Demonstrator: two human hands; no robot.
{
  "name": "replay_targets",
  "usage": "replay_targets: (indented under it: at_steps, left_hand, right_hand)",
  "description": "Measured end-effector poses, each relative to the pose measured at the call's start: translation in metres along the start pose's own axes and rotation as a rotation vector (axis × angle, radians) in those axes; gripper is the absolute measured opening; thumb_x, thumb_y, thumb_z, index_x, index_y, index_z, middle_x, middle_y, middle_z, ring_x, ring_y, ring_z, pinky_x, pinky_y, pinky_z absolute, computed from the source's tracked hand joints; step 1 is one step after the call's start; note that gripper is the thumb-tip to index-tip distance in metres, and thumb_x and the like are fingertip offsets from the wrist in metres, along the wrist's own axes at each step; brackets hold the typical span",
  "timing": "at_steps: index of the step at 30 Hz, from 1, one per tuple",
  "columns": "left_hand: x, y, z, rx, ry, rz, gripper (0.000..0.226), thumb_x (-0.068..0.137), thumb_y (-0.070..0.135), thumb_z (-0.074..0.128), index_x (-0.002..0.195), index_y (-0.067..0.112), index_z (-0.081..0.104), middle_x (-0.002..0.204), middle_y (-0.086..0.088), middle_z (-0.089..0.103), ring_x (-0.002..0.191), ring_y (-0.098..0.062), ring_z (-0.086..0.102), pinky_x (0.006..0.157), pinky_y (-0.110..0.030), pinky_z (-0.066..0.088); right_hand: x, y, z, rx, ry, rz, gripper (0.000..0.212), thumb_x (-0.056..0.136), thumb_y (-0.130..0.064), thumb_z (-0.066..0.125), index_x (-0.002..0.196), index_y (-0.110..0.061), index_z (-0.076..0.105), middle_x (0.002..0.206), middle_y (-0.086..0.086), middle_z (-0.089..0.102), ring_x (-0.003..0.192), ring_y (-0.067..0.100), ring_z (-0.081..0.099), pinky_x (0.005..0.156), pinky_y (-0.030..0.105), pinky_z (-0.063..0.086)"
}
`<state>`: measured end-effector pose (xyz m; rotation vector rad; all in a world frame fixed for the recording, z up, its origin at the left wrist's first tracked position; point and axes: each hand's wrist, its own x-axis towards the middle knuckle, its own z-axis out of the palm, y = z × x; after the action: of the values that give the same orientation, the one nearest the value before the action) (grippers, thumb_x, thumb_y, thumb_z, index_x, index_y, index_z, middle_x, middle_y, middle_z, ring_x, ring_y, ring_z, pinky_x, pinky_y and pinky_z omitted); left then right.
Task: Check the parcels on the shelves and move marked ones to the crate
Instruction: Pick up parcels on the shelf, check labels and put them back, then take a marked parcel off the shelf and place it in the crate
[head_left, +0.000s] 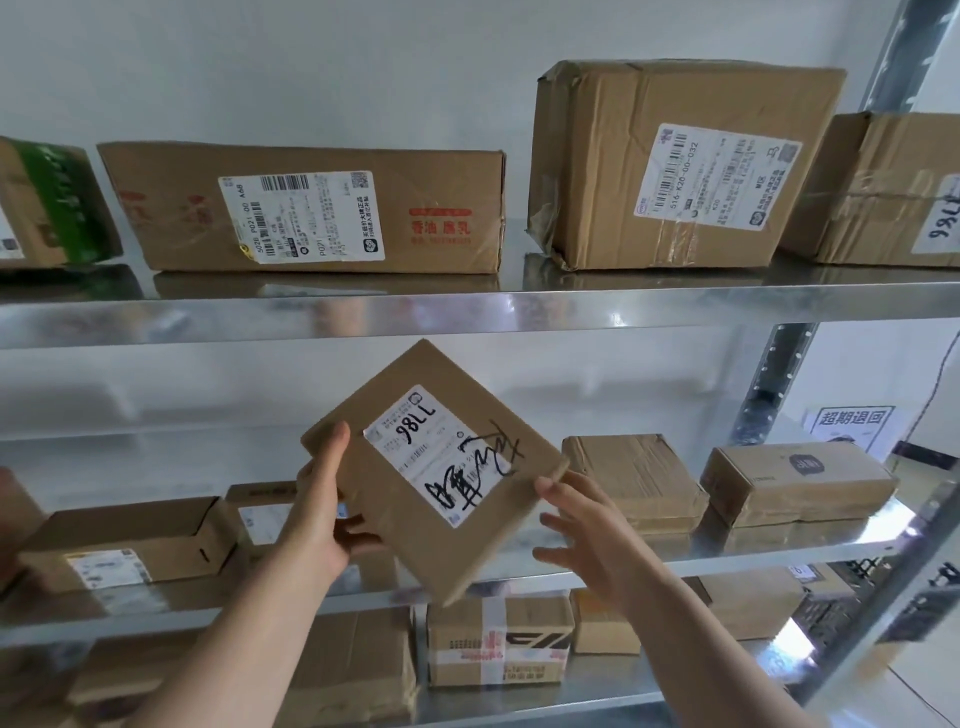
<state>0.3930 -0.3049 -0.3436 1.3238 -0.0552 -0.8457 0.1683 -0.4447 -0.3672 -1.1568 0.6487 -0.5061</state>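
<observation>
Left hand (322, 519) grips a flat parcel (415, 556) by its left corner: the thumb (332, 457) lies pressed on the front face and the fingers (358, 525) curl round behind the lower-left edge. Right hand (597, 540) is at the opposite corner with its fingers (563, 519) spread and straight, clamped on nothing. Whether its thumb tip touches the cardboard I cannot tell.

Between the two hands the parcel is held in the air, turned like a diamond, in front of the gap between the shelves. Its white label (415, 431) faces the camera and carries heavy black marker writing that runs off onto the cardboard.

Just right of the right fingers, two sealed boxes (634, 478) (800, 483) stand on the middle shelf (727, 564). Left of the left fingers lies a low box (130, 540) with a raised flap. Below the fingers, one level down, sits a tape-banded box (498, 639).

Above the fingers, on the upper shelf (467, 312), stand a long box (311, 208) with red print and a taller dented box (675, 166), well apart. Far right of the fingers, beyond the steel post (779, 374), a paper sign (852, 423) hangs on the wall.
</observation>
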Motion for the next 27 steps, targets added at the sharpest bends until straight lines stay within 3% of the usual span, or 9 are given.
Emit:
replay_targets:
  at_steps: [4, 7, 10, 12, 15, 17, 21, 25, 27]
  left_hand:
    - [-0.002, -0.013, 0.000, -0.016, -0.092, -0.027, 0.082, 0.066, 0.064, 0.073, 0.129, 0.016, 0.054, 0.121, -0.020, 0.063, 0.107, -0.044, 0.064, 0.081, -0.066, 0.056]
    - [-0.005, -0.009, -0.007, 0.088, -0.149, 0.017, 0.071, 0.066, 0.058, 0.076, 0.124, 0.021, 0.060, 0.117, -0.013, 0.065, 0.110, -0.033, 0.061, 0.101, -0.060, 0.048]
    - [0.002, 0.007, -0.014, 0.227, -0.074, 0.145, 0.101, 0.057, 0.061, 0.085, 0.140, 0.018, 0.047, 0.139, -0.009, 0.056, 0.126, -0.030, 0.052, 0.109, -0.055, 0.040]
    - [-0.004, 0.023, -0.012, 0.403, -0.022, 0.330, 0.104, 0.066, 0.067, 0.077, 0.150, 0.023, 0.036, 0.154, 0.000, 0.041, 0.139, -0.025, 0.039, 0.113, -0.049, 0.032]
    - [-0.016, 0.047, -0.008, 0.594, -0.148, 0.518, 0.090, 0.069, 0.077, 0.067, 0.143, 0.029, 0.047, 0.150, 0.007, 0.046, 0.136, -0.016, 0.043, 0.103, -0.037, 0.034]
    - [-0.027, 0.061, 0.000, 0.731, -0.264, 0.521, 0.101, 0.055, 0.089, 0.065, 0.137, 0.031, 0.054, 0.138, 0.010, 0.055, 0.126, -0.011, 0.049, 0.095, -0.031, 0.036]
    - [-0.041, 0.059, 0.020, 0.980, -0.596, 0.253, 0.078, 0.058, 0.074, 0.076, 0.124, 0.036, 0.062, 0.115, 0.003, 0.073, 0.104, -0.018, 0.070, 0.085, -0.036, 0.054]
    - [-0.050, 0.026, 0.033, 0.884, -0.832, 0.016, 0.077, 0.052, 0.063, 0.086, 0.118, 0.029, 0.067, 0.110, -0.013, 0.076, 0.095, -0.032, 0.074, 0.073, -0.042, 0.062]
    - [-0.056, 0.005, 0.041, 0.829, -0.866, -0.020, 0.072, 0.061, 0.062, 0.083, 0.121, 0.025, 0.067, 0.107, -0.015, 0.076, 0.092, -0.034, 0.075, 0.068, -0.042, 0.062]
  right_hand:
    - [0.003, 0.005, 0.009, 0.105, 0.077, -0.020, 0.100, 0.059, -0.042, 0.090, 0.145, -0.026, 0.041, 0.130, 0.006, 0.066, 0.123, 0.031, 0.060, 0.100, 0.062, 0.051]
    - [0.004, -0.003, 0.008, 0.120, 0.136, -0.063, 0.083, 0.069, -0.030, 0.084, 0.144, -0.026, 0.048, 0.127, 0.009, 0.067, 0.119, 0.032, 0.063, 0.094, 0.060, 0.055]
    - [0.001, -0.020, 0.008, 0.033, 0.181, -0.112, 0.041, 0.089, -0.022, 0.069, 0.129, -0.027, 0.062, 0.115, 0.005, 0.074, 0.114, 0.029, 0.063, 0.097, 0.054, 0.051]
    - [-0.005, -0.032, 0.010, -0.045, 0.183, -0.122, 0.023, 0.094, -0.022, 0.064, 0.112, -0.034, 0.070, 0.103, 0.000, 0.078, 0.111, 0.028, 0.065, 0.100, 0.055, 0.050]
    - [-0.022, -0.049, 0.015, -0.163, 0.125, -0.107, 0.018, 0.095, -0.026, 0.061, 0.107, -0.033, 0.072, 0.090, -0.001, 0.079, 0.087, 0.022, 0.072, 0.077, 0.041, 0.058]
    - [-0.035, -0.055, 0.014, -0.247, 0.095, -0.099, 0.018, 0.092, -0.029, 0.063, 0.105, -0.031, 0.075, 0.088, 0.001, 0.078, 0.076, 0.020, 0.071, 0.065, 0.033, 0.055]
    - [-0.069, -0.059, 0.007, -0.344, 0.117, -0.060, 0.013, 0.091, -0.033, 0.065, 0.096, -0.033, 0.077, 0.087, 0.001, 0.078, 0.072, 0.017, 0.071, 0.067, 0.032, 0.057]
    - [-0.101, -0.064, -0.006, -0.427, 0.169, 0.000, 0.018, 0.093, -0.035, 0.064, 0.104, -0.025, 0.075, 0.073, -0.004, 0.075, 0.059, 0.012, 0.068, 0.052, 0.022, 0.053]
    - [-0.114, -0.060, -0.018, -0.469, 0.256, -0.006, 0.023, 0.090, -0.042, 0.070, 0.105, -0.025, 0.076, 0.081, -0.002, 0.078, 0.067, 0.017, 0.072, 0.058, 0.026, 0.056]
